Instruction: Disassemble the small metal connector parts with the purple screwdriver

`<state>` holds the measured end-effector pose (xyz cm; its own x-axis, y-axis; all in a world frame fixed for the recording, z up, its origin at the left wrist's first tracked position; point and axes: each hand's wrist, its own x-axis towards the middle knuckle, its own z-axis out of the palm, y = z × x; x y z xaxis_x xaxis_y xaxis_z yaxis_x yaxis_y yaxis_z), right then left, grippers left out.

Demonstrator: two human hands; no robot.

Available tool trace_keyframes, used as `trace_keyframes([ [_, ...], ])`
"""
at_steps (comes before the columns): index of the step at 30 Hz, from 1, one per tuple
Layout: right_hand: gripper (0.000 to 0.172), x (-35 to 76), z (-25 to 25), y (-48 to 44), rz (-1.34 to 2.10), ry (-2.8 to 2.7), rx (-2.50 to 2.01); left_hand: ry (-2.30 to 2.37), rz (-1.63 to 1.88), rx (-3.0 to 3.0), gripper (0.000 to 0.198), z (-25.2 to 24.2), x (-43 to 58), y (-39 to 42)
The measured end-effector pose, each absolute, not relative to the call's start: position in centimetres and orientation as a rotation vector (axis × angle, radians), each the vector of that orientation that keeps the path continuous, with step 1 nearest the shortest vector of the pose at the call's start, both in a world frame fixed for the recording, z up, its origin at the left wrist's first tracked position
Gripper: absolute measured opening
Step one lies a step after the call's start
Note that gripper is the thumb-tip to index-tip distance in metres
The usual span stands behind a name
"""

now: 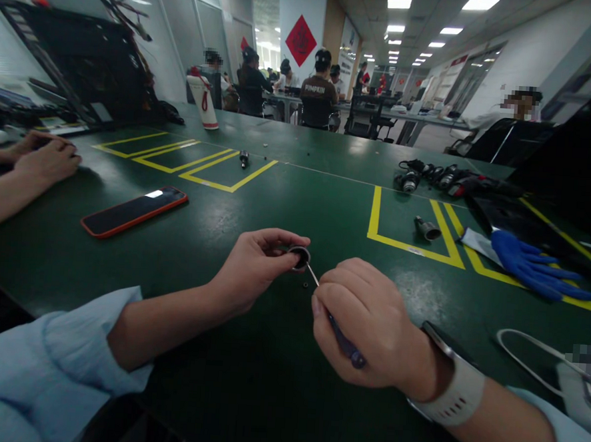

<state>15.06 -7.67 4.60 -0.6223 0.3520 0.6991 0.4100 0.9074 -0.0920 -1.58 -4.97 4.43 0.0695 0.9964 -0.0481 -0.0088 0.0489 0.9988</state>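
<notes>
Between the fingertips of my left hand (252,268) is a small round metal cup-shaped part (301,256), its open end turned toward my right side. My right hand (362,318) is wrapped round a screwdriver (341,337) with a dark purple handle. Its thin shaft points up and left, the tip at the rim of the metal part; whether it goes inside I cannot tell. Just below them a tiny dark ring-like piece (305,285) lies on the green table (225,383).
A phone (134,212) in an orange case lies left, near another person's hands (49,159). Yellow-taped areas hold a metal fitting (427,228) and a small metal part (244,159). Blue glove (533,262), dark tools (428,176) and white cable (528,338) are right; a white cup (202,102) stands behind.
</notes>
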Motion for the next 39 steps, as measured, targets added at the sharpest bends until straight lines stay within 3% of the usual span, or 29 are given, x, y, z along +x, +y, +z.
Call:
trace_keyframes([
  [16,0.022,14.85,4.31,-7.65,-0.142,-2.283,-0.594,1.154,1.083,1.214,0.020,4.56,-1.56,-5.01],
  [39,0.012,15.31,4.68,-7.25,0.102,-2.149,-0.595,1.112,1.062,1.131,0.022,4.25,-1.77,-4.85],
])
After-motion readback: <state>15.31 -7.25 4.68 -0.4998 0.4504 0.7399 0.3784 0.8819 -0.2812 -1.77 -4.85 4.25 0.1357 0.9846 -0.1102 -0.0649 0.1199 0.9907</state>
